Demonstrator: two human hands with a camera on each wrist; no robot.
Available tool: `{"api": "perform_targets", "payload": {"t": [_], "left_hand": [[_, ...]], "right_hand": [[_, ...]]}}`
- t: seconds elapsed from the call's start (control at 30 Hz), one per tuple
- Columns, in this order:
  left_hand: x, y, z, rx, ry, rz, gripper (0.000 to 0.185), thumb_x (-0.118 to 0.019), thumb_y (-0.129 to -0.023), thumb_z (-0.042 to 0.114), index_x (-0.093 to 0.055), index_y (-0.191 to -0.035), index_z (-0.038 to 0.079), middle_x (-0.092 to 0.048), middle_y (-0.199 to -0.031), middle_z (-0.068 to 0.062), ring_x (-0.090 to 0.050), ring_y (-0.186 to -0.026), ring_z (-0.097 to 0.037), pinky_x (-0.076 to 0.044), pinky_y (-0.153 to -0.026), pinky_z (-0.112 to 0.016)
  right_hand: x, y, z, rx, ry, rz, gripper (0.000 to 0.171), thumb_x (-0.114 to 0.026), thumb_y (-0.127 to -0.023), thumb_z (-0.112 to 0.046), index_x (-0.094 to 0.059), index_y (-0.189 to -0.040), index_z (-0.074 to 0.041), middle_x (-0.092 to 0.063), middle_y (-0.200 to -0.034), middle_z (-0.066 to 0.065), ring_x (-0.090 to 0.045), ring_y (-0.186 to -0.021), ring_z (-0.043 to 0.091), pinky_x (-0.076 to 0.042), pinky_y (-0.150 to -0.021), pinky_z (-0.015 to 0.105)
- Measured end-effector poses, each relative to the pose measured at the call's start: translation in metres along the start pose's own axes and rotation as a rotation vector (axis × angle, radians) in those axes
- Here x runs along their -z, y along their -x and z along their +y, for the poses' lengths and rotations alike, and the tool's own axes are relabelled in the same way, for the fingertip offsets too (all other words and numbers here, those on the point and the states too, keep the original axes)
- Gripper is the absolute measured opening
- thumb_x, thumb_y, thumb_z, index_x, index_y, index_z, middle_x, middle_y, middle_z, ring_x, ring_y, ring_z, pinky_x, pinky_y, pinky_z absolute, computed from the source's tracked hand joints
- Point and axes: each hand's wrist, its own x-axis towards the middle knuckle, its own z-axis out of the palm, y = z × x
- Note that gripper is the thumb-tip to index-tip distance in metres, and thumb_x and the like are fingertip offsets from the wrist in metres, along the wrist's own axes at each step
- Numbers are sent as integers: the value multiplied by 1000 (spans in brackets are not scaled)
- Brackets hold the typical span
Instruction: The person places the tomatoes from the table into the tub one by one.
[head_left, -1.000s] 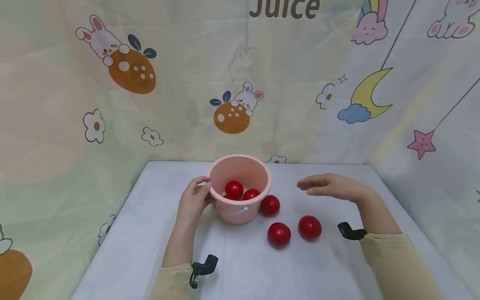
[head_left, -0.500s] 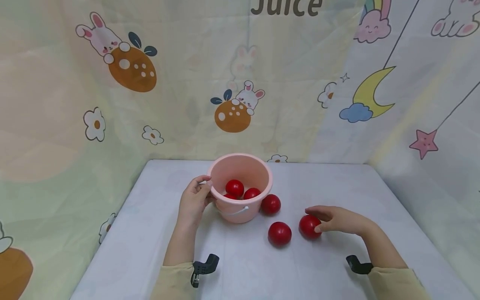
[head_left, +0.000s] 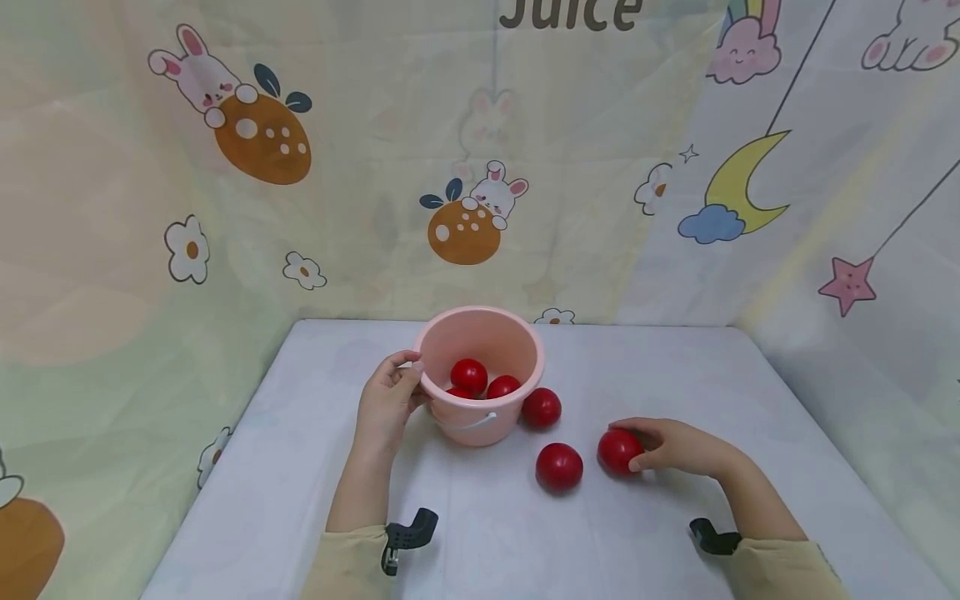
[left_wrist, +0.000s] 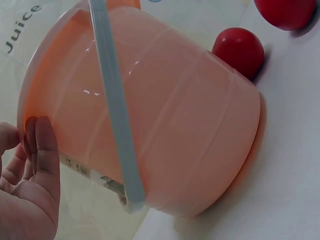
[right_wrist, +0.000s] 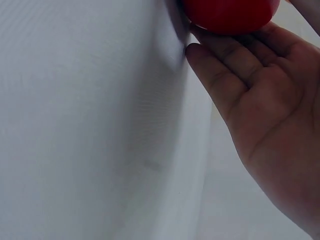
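Note:
A pink bucket (head_left: 480, 421) stands tilted slightly toward me on the table, several red balls (head_left: 468, 377) visible inside it. Its rim is pinched at the left by my left hand (head_left: 386, 404), thumb and fingers on either side, as the left wrist view (left_wrist: 30, 185) also shows. My right hand (head_left: 678, 450) grips a red ball (head_left: 618, 452) on the table, fingers behind it and thumb in front. In the right wrist view, the fingers (right_wrist: 235, 60) touch that ball's (right_wrist: 230, 12) underside.
A second loose red ball (head_left: 558, 467) lies left of the gripped one. Another ball (head_left: 542, 408) rests close against the bucket's right side. A white handle (left_wrist: 115, 110) hangs down the bucket's front. Printed cloth walls (head_left: 360, 283) enclose the white table (head_left: 480, 533).
My right hand has come down and toward me from above the table onto the right-hand ball, and its fingers have closed about it. The left hand and bucket have stayed put.

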Motion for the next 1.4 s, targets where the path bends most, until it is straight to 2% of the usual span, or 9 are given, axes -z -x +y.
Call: {"api": "perform_targets", "payload": {"t": [0.23, 0.6, 0.77, 1.0, 1.2, 1.4], "left_hand": [[0, 0, 1, -11, 1, 2, 39, -68, -94, 28, -60, -129, 15, -61, -97, -10, -66, -84, -22, -60, -81, -28], [0, 0, 0, 1, -3, 2, 34, -67, -95, 28, -61, -127, 18, -61, -100, -11, -65, -87, -23, -59, -83, -28], [1, 0, 1, -5, 6, -5, 31, -64, -97, 22, -61, -127, 16, -60, -97, -10, -65, -85, -22, -59, -81, -28], [1, -1, 0, -11, 10, -7, 32, -64, -97, 21, -60, -128, 13, -59, -93, -8, -65, -84, -20, -59, -80, -26], [0, 0, 0, -14, -3, 1, 36, -67, -95, 26, -60, -128, 13, -60, -95, -9, -66, -84, -21, -59, -80, -26], [1, 0, 0, -14, 2, 3, 35, -67, -95, 26, -61, -127, 14, -60, -94, -9, -66, -83, -21, -59, -80, -26]], "right_hand": [[1, 2, -1, 18, 1, 9, 66, -79, -80, -42, -55, -139, -26, -56, -139, 9, -46, -130, 35, -50, -95, 57], [1, 0, 1, 37, -10, 3, 65, -79, -80, -41, -56, -139, -25, -56, -139, 9, -46, -131, 36, -48, -97, 59], [4, -4, 7, 59, 1, 5, 63, -79, -80, -41, -56, -137, -28, -57, -138, 7, -47, -130, 35, -51, -95, 55], [29, -7, -2, 110, -66, 16, 64, -78, -82, -38, -54, -140, -28, -54, -141, 8, -44, -133, 37, -51, -95, 52], [56, -15, -22, 152, -85, 27, 66, -78, -82, -39, -52, -141, -27, -54, -140, 8, -46, -130, 35, -55, -90, 45], [85, -25, -52, 209, -98, 29, 69, -80, -80, -37, -51, -142, -27, -55, -139, 9, -48, -129, 36, -55, -91, 47]]}}
